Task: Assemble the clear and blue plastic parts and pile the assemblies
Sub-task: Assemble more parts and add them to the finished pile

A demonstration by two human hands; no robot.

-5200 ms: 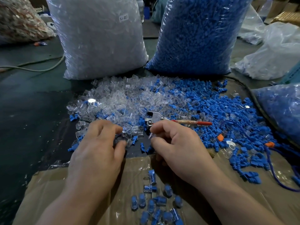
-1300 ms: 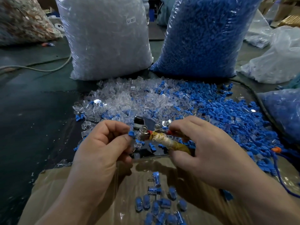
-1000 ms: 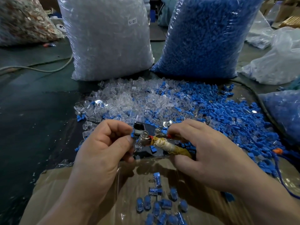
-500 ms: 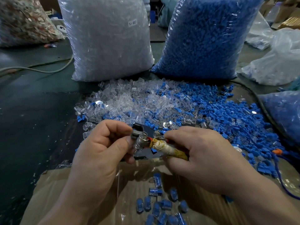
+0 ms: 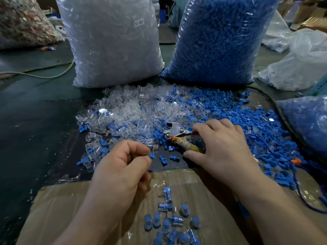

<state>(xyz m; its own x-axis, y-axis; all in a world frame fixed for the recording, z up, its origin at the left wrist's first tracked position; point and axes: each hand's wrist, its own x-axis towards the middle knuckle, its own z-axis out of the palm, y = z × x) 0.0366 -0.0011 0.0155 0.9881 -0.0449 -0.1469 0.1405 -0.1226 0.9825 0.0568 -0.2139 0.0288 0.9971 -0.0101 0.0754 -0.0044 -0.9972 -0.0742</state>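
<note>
My left hand (image 5: 123, 167) pinches a small blue part (image 5: 152, 155) between thumb and forefinger, above the near edge of the dark mat. My right hand (image 5: 221, 147) grips the pliers (image 5: 174, 130) by their handles; the metal head lies on the loose parts, pointing left, a little beyond the left hand. A heap of clear parts (image 5: 141, 110) spreads behind the hands, and a heap of blue parts (image 5: 251, 121) lies to its right. Several finished clear-and-blue assemblies (image 5: 169, 221) lie piled on the cardboard (image 5: 203, 188) near me.
A big bag of clear parts (image 5: 113, 41) and a big bag of blue parts (image 5: 217, 38) stand behind the heaps. Another bag of blue parts (image 5: 307, 121) lies at the right edge. A cable (image 5: 44, 75) runs across the floor at the left.
The pliers, held at my left fingers before, have moved right and down onto the loose parts. My left hand has drawn back towards me with a blue part.
</note>
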